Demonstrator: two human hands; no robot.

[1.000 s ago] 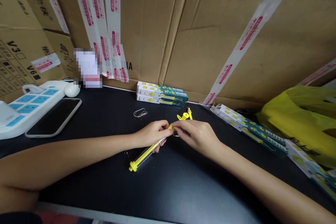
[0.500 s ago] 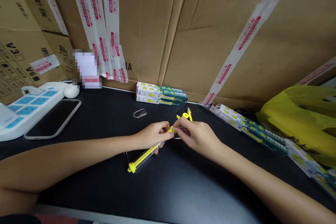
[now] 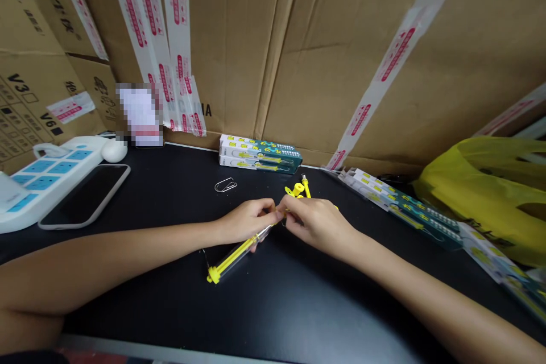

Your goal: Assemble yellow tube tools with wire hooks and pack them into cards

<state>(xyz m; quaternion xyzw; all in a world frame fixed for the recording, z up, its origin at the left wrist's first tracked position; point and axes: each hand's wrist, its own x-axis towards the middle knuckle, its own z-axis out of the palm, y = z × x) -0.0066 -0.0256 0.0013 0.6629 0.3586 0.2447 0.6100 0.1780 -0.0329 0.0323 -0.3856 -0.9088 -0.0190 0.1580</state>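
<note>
Left hand (image 3: 249,220) closed around the upper end of a yellow-and-clear syringe-like tube (image 3: 236,256), lying slanted on the black table (image 3: 298,307) with its yellow cap end toward the near-left. Right hand (image 3: 318,224) pinching the same tube's tip with fingertips, meeting the left hand's fingers — touching there. Just behind the hands, small yellow parts (image 3: 298,189) on the table. Farther back, against the cardboard wall (image 3: 273,40), a stack of teal-and-white boxes (image 3: 260,154); a paper clip (image 3: 225,185) just beside it. On the right, more flat boxes (image 3: 401,202) in a row and a yellow plastic bag (image 3: 486,187). Far left — a phone (image 3: 85,194) beside a white power strip (image 3: 42,173).
</note>
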